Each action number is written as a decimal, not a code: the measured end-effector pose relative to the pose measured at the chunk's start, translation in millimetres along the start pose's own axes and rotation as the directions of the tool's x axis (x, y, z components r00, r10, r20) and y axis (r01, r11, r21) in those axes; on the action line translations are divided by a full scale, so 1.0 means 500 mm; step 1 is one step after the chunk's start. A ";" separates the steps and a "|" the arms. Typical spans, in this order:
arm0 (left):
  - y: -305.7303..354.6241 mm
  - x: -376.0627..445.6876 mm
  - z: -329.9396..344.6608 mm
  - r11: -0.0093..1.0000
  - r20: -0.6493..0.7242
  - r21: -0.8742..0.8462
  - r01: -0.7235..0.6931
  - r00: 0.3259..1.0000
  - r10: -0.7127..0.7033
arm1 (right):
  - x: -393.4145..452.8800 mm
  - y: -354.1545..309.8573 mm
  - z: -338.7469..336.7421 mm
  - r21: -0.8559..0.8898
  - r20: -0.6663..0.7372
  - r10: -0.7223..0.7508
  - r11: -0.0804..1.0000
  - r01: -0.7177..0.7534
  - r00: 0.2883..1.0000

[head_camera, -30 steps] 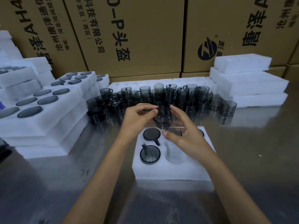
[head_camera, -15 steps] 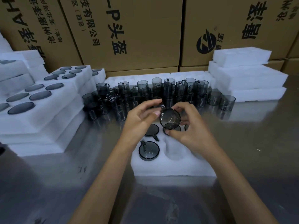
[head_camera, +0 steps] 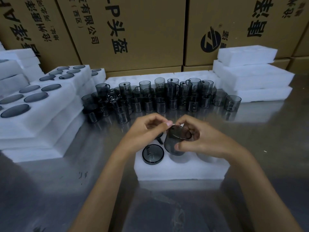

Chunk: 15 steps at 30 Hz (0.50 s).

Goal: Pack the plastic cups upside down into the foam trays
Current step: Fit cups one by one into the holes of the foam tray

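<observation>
Two hands work here, the left hand [head_camera: 145,131] and the right hand [head_camera: 203,141]. One smoky cup [head_camera: 175,141] is held over one near foam tray [head_camera: 180,169], where one seated cup [head_camera: 153,154] shows fully. Far loose cups [head_camera: 160,97] are too crowded to count.

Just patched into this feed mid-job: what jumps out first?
Both hands, left and right, meet at centre over a smoky cup above the near foam tray. Behind them, a crowd of loose cups covers the metal table, with filled trays stacked at left.
</observation>
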<state>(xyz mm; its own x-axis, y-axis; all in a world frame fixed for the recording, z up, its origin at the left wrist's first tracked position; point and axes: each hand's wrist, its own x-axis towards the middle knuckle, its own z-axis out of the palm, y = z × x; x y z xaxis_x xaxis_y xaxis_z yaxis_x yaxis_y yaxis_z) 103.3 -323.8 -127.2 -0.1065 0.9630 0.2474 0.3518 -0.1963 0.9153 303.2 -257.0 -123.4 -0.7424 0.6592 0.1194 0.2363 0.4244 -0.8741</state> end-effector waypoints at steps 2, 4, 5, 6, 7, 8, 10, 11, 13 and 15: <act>0.001 -0.002 -0.003 1.000 0.054 0.011 0.018 0.998 -0.018 | -0.006 0.001 -0.007 0.006 0.059 0.030 1.000 -0.031 0.998; 0.003 -0.004 -0.011 0.999 0.094 0.018 0.029 0.995 -0.031 | -0.011 0.003 -0.012 0.000 0.103 0.048 0.999 -0.048 0.994; 0.004 -0.004 -0.016 0.999 0.111 0.029 0.033 0.993 -0.036 | -0.012 0.003 -0.013 -0.008 0.121 0.057 0.998 -0.056 0.991; 0.005 -0.004 -0.020 0.999 0.127 0.039 0.037 0.991 -0.042 | -0.014 0.002 -0.014 -0.013 0.134 0.062 0.998 -0.061 0.989; 0.005 -0.004 -0.023 0.998 0.141 0.046 0.042 0.989 -0.049 | -0.016 0.001 -0.015 -0.015 0.142 0.065 0.998 -0.064 0.988; 0.006 -0.004 -0.024 0.998 0.152 0.050 0.048 0.987 -0.055 | -0.017 0.000 -0.017 -0.018 0.145 0.070 0.998 -0.068 0.987; 0.009 -0.005 -0.022 0.997 0.166 0.058 0.057 0.984 -0.066 | -0.019 -0.002 -0.021 -0.033 0.144 0.081 0.997 -0.077 0.986; 0.010 -0.005 -0.022 0.996 0.171 0.065 0.060 0.983 -0.070 | -0.021 -0.004 -0.022 -0.039 0.141 0.082 0.996 -0.078 0.987; 0.010 -0.006 -0.024 0.994 0.175 0.079 0.070 0.981 -0.083 | -0.023 -0.007 -0.024 -0.036 0.133 0.078 0.997 -0.074 0.988; 0.011 -0.007 -0.027 0.992 0.182 0.097 0.079 0.979 -0.096 | -0.025 -0.008 -0.024 -0.034 0.127 0.073 0.997 -0.069 0.989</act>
<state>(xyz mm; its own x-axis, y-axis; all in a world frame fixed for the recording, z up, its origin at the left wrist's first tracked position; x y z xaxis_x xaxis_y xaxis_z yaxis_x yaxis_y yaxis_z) 93.2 -330.9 -119.0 0.0310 0.9948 0.0966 0.4309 -0.1005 0.8968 319.1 -259.4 -115.6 -0.7966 0.6044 -0.0051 0.3080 0.3986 -0.8639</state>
